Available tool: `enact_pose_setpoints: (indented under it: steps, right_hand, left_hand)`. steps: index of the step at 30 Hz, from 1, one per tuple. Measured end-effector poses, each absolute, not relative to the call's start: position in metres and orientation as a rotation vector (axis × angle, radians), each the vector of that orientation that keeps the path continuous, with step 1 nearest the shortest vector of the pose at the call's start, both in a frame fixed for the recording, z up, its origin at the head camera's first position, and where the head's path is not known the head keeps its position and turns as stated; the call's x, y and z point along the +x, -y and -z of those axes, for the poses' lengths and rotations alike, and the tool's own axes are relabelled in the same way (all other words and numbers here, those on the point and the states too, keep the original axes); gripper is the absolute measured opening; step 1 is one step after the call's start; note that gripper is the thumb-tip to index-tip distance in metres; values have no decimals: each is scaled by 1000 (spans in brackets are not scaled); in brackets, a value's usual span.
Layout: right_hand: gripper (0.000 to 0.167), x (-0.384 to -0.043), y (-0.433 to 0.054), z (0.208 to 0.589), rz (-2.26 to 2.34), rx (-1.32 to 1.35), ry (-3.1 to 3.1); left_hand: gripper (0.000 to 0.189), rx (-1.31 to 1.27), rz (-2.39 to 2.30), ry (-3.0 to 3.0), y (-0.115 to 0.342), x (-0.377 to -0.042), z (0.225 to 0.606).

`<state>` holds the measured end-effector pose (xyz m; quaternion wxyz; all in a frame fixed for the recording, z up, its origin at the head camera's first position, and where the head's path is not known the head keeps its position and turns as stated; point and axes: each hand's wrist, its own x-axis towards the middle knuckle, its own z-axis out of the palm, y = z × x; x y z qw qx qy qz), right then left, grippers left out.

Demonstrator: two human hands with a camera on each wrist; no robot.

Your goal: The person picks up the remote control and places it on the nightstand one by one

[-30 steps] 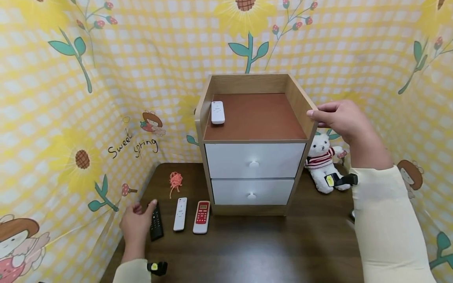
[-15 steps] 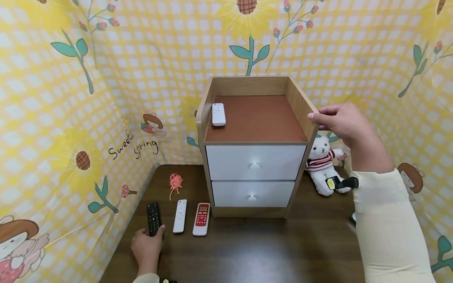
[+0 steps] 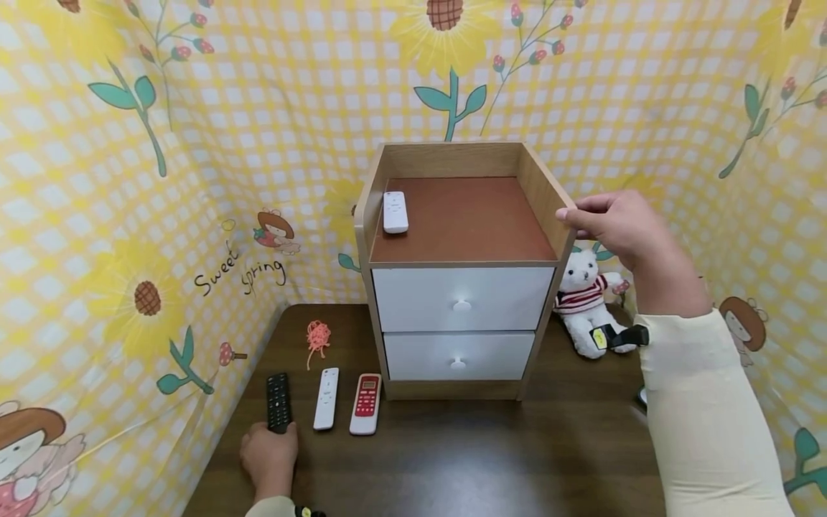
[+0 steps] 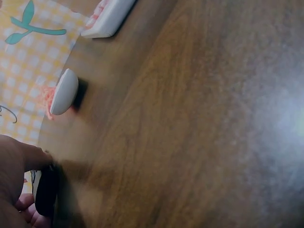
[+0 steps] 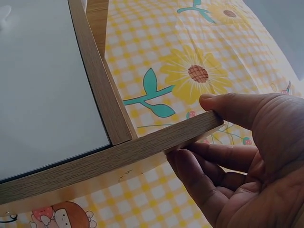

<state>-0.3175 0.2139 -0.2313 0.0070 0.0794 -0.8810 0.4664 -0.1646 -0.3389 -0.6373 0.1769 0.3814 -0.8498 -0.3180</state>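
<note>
At the lower left of the head view, my left hand (image 3: 270,456) grips the near end of a black remote control (image 3: 278,402) on the table. In the left wrist view, the thumb and fingers sit on either side of that dark remote's end (image 4: 46,192). My right hand (image 3: 620,226) pinches the front edge of the right side panel of a small wooden cabinet (image 3: 454,390). The right wrist view has the thumb on one face of the panel (image 5: 156,135) and fingers on the other. A white remote (image 3: 395,212) lies on the cabinet's brown top, by its left wall.
Right of the black remote lie a slim white remote (image 3: 326,399) and a white remote with a red face (image 3: 365,404). Behind them is orange string (image 3: 318,337). A white plush bear (image 3: 584,305) sits right of the cabinet, whose two drawers (image 3: 465,287) are closed.
My left hand has come down and right from beside the black remote to grip its near end. The right hand stays on the cabinet panel.
</note>
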Motion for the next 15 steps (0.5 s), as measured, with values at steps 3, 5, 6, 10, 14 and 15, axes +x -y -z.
enact_pose_setpoints:
  steps: [3,5,6,10,14,15]
  right_hand:
    - [62,-318,-212,233,-1466,253,2751]
    - [61,-319,-212,234,-1463,251,2751]
    - [61,-319,-212,234,-1460,247,2751]
    - [61,-317,-213,233,-1445,236,2743]
    - [62,-316,-214,231,-1433,231,2743]
    - [62,-316,-214,231,-1432,233,2740]
  left_hand:
    - [60,1070,860,2409,342,-164,638]
    - [60,1057,841,2413,344,-164,638]
    - [61,1053,835,2420,344,-164,637]
    - [62,1084,851,2451,344,-166,636]
    - [62,1162,969,2397,346,-166,635]
    - [61,1168,994,2383,347,-166,635]
